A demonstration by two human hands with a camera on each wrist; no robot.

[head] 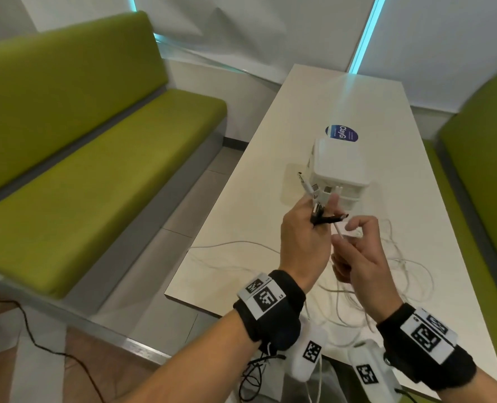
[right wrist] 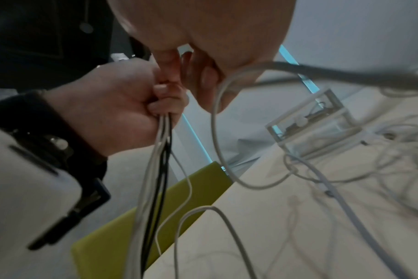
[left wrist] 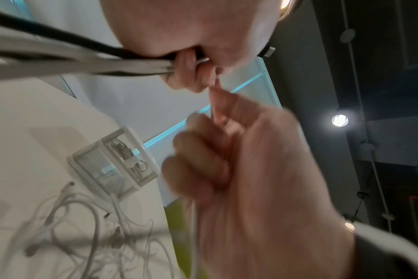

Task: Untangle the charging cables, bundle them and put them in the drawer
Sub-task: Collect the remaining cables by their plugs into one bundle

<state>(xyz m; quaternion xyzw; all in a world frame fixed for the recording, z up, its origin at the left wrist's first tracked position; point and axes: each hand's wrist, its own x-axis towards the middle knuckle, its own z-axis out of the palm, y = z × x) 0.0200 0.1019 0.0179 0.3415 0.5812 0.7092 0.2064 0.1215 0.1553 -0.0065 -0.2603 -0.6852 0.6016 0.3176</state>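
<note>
White table [head: 250, 170], drawer box [head: 339, 167] mid-table, loose cables [head: 387, 274] along its near edge. My left hand [head: 304, 239] clenches a cable bunch [right wrist: 155, 160], black strands visible only from the right wrist; my right hand [head: 360, 251] pinches one white cable [head: 338, 231].

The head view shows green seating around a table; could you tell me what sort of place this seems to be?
Probably a booth in an office break area or canteen: padded green benches flank a long white table, with white roller blinds behind. A small white drawer unit stands on the table.
</note>
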